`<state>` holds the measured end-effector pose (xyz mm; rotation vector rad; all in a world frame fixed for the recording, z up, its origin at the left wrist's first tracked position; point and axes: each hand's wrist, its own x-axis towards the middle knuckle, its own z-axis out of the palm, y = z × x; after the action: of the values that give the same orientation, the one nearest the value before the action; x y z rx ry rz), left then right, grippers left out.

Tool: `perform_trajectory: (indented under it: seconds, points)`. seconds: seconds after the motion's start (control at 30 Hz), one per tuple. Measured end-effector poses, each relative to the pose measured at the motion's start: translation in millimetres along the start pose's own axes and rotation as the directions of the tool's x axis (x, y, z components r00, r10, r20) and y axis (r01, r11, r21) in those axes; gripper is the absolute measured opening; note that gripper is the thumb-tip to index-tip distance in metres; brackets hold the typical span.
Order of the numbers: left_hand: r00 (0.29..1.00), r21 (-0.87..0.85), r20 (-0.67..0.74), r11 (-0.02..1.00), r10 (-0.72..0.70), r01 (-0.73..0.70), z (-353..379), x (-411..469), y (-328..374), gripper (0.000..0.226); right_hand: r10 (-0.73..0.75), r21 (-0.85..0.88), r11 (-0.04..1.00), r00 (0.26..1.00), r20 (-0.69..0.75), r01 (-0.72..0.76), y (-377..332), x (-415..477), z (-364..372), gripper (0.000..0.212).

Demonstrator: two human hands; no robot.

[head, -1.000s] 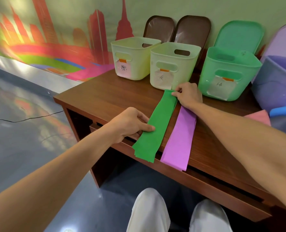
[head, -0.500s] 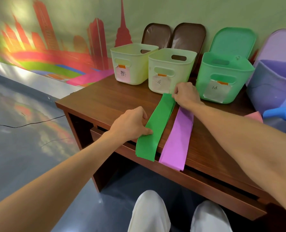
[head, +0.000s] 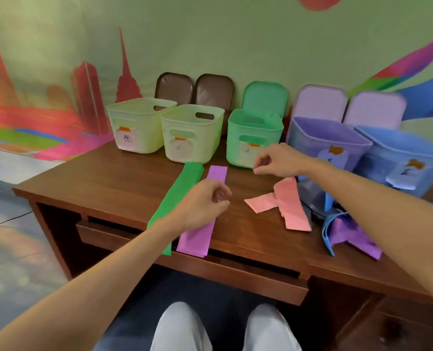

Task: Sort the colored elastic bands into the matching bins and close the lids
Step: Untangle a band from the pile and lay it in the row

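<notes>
A green band (head: 182, 183) and a purple band (head: 216, 173) lie flat side by side on the desk, their near ends hanging over the front edge. My left hand (head: 202, 203) hovers above them with fingers loosely curled, holding nothing. My right hand (head: 276, 160) hangs in the air in front of the green bin (head: 254, 125), fingers loosely curled and empty. A pink band (head: 288, 203) lies folded to the right. Blue and purple bands (head: 347, 231) sit in a heap further right.
Two cream bins (head: 139, 122) (head: 192, 130), a purple bin (head: 329, 140) and a blue bin (head: 402, 153) stand in a row along the wall, all open, with lids (head: 264, 96) leaning behind them. The wooden desk (head: 109, 178) has a drawer under its front edge.
Both hands have let go of the green band and lifted off it. They have moved to the right. The camera has turned right, bringing the pink band and the blue bin into view.
</notes>
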<state>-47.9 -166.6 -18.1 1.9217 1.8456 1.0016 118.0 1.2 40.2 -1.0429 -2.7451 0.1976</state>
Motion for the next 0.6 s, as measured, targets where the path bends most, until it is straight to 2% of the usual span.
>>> perform_trajectory:
  seconds: [0.1, 0.3, 0.37, 0.5, 0.6]
  points:
    - [0.999, -0.025, 0.013, 0.999, 0.037, -0.036, 23, 9, 21, 0.017, 0.05, 0.05, 0.998, 0.997, -0.052, -0.048, 16, -27, -4, 0.013]
    - [0.999, -0.087, 0.04, 0.996, -0.028, 0.031, 83, 26, 43, 0.016, 0.097, 0.193, 0.978, 0.99, -0.102, -0.076, 35, -70, 8, 0.009]
    - [0.997, -0.089, 0.079, 0.996, 0.021, -0.013, 95, 32, 46, 0.015, 0.112, 0.248, 0.966, 0.984, -0.136, -0.076, 45, -78, 15, 0.01]
    - [0.95, 0.016, 0.282, 0.989, 0.134, -0.145, 102, 42, 45, 0.031, 0.175, 0.315, 0.944, 0.959, -0.222, -0.1, 68, -86, 33, 0.008]
    - [0.951, 0.018, 0.258, 0.984, 0.169, -0.18, 104, 47, 44, 0.024, 0.209, 0.422, 0.904, 0.932, -0.295, -0.07, 81, -91, 50, 0.005]
